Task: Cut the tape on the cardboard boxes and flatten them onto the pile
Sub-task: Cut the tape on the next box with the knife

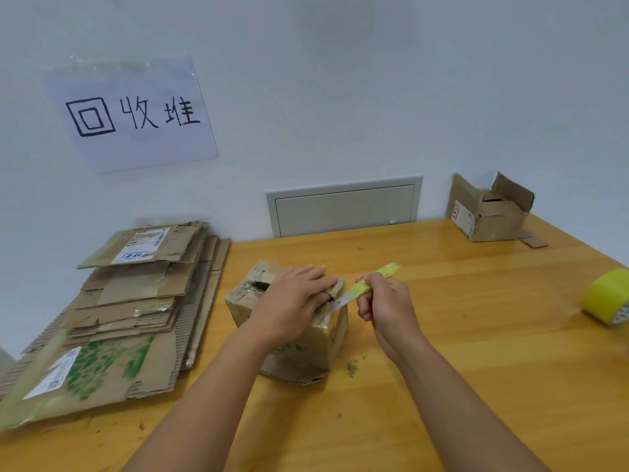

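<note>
A small taped cardboard box point(320, 338) stands on the wooden table point(459, 352) in the middle of the view. My left hand point(292, 301) lies over its top, fingers curled onto the right-hand flap. My right hand point(384, 301) grips a yellow-green utility knife point(372, 282), whose short blade touches the box's top right edge. The pile of flattened cardboard point(136, 301) lies to the left of the box.
Another open cardboard box point(490, 212) sits at the far right against the wall. A yellow tape roll point(607, 298) lies at the right edge. A paper sign point(132, 114) hangs on the wall above the pile. Cardboard crumbs point(352, 367) dot the table.
</note>
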`<state>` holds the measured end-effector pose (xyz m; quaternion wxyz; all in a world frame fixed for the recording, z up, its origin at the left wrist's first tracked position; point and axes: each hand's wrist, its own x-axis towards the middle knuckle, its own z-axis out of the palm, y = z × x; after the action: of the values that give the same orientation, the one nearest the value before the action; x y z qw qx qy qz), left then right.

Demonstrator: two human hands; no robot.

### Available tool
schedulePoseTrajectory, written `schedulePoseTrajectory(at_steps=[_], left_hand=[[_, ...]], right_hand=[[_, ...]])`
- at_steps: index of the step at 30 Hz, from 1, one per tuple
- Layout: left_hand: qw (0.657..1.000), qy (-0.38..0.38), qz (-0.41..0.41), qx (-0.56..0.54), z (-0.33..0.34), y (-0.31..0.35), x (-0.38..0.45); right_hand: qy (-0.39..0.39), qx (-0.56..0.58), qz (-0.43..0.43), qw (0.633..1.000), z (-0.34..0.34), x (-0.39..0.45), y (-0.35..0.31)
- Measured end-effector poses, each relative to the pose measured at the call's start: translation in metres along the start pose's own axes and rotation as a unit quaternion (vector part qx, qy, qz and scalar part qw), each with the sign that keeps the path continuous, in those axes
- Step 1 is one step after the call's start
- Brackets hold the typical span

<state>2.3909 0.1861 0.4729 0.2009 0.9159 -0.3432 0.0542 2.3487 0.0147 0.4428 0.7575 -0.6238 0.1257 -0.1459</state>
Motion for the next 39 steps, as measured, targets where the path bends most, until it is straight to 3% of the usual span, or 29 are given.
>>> schedulePoseTrajectory(at_steps=[13,21,24,26,28,29,32,35,37,39], left_hand=[[0.999,0.032,0.001,-0.009,0.004,-0.001,0.004],[0.994,0.11,0.003,0.002,0.006,-0.001,0.001],[0.991,0.122,0.043,0.032,0.003,0.0,0.0],[0.987,0.13,0.081,0.056,-0.003,0.001,-0.002],[0.976,0.15,0.122,0.104,-0.007,0.002,-0.003],[0.975,0.151,0.109,0.122,-0.009,0.002,-0.005],[0.988,0.095,-0.034,0.116,-0.014,0.0,-0.01],[0.996,0.023,-0.08,-0.024,-0.02,-0.008,-0.015],[0.984,0.023,-0.134,-0.115,-0.024,-0.01,-0.016],[0.974,0.055,-0.188,-0.113,-0.024,-0.009,-0.014]], right_hand=[[0.049,0.013,0.001,0.999,0.002,0.006,0.003],[0.173,0.095,0.01,0.98,-0.007,0.023,-0.007],[0.109,0.112,-0.023,0.988,-0.001,0.016,-0.003],[0.036,0.063,-0.05,0.996,0.007,0.01,0.004],[0.011,-0.01,-0.081,0.997,0.013,0.004,0.009],[0.013,-0.038,-0.097,0.994,0.015,0.001,0.011],[0.026,-0.068,-0.114,0.991,0.018,-0.007,0.018],[0.025,-0.062,-0.143,0.988,0.02,-0.017,0.023],[0.012,-0.029,-0.158,0.987,0.021,-0.024,0.026],[-0.013,-0.011,-0.166,0.986,0.025,-0.031,0.03]])
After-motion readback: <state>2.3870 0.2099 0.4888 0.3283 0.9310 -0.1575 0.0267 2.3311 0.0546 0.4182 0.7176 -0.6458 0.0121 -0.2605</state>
